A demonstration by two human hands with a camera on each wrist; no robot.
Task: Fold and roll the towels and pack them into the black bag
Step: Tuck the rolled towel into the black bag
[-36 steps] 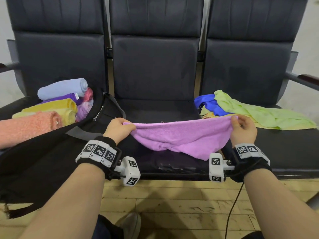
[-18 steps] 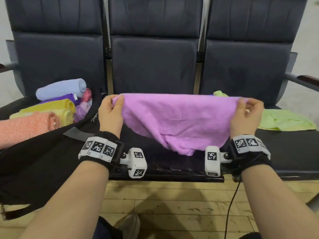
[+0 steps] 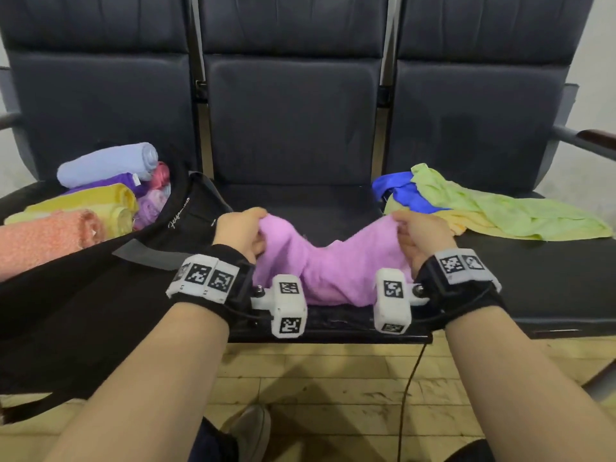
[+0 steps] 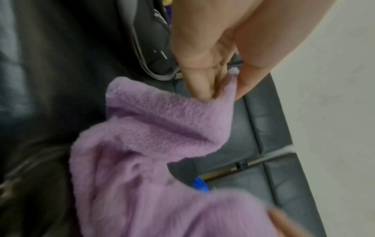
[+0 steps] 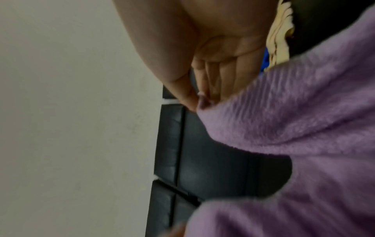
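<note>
Your left hand [image 3: 241, 233] and right hand [image 3: 420, 235] each pinch one top corner of the purple towel [image 3: 328, 273], thumb against curled fingers, as the wrist views confirm: the left fingers [image 4: 199, 86] nip a small peak of cloth, and the right thumb and fingertips [image 5: 205, 92] close on the opposite corner. Held by two corners, the cloth sags in a trough between your hands, and its lower part lies bunched on the front of the middle seat [image 3: 300, 201]. This grip probably serves to square the edge so the towel can be laid flat for folding; that is a judgement, not something shown.

The towel is a soft, fuzzy fleece with a short nap, limp enough to crease wherever it is unsupported. The seat is smooth dark padded leatherette, a firm flat base for rolling.

To your left the black bag [image 3: 100, 295] lies open on the neighbouring seat, its thin fabric slumped. In its mouth lie finished cylinders: a pale blue roll [image 3: 110, 163], a yellow roll [image 3: 96, 198] and a nubbly orange roll [image 3: 46, 236]. To your right, loose cloths await: a crumpled green towel [image 3: 500, 208] and a blue cloth [image 3: 405, 193].
</note>
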